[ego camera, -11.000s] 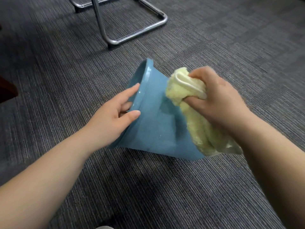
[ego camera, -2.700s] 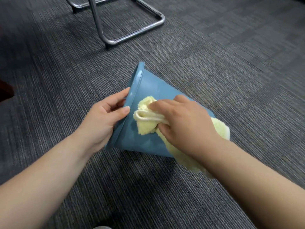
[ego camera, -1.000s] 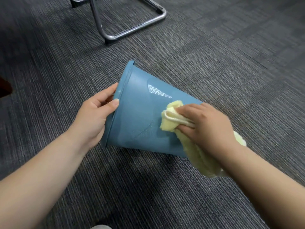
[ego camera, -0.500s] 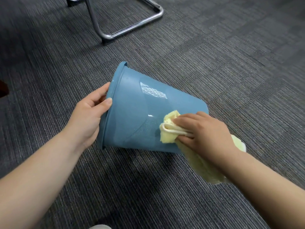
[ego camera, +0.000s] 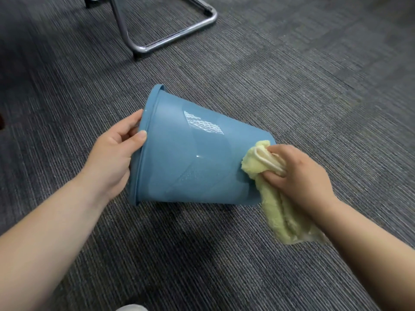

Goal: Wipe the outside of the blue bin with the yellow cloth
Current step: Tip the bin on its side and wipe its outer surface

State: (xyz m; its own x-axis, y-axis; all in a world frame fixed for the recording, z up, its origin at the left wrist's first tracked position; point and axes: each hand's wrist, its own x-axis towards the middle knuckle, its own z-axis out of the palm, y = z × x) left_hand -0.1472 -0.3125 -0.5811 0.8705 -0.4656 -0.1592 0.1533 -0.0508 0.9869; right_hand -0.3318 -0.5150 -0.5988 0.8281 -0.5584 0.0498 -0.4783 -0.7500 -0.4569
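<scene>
The blue bin lies tipped on its side on the grey carpet, its open rim to the left and its base to the right. My left hand grips the rim, thumb on the outside, fingers curled inside. My right hand is closed around the bunched yellow cloth, which presses against the bin's outer wall near the base and hangs down toward the carpet. Wet streaks shine on the bin's wall. The bin's inside and base face are hidden.
Chrome chair legs stand on the carpet beyond the bin at the top left. Grey ribbed carpet tiles cover the floor all round. A pale object peeks in at the bottom edge.
My right hand has slid the cloth along the bin's wall from the middle toward the base end. The left hand keeps its hold on the rim; the bin has turned slightly.
</scene>
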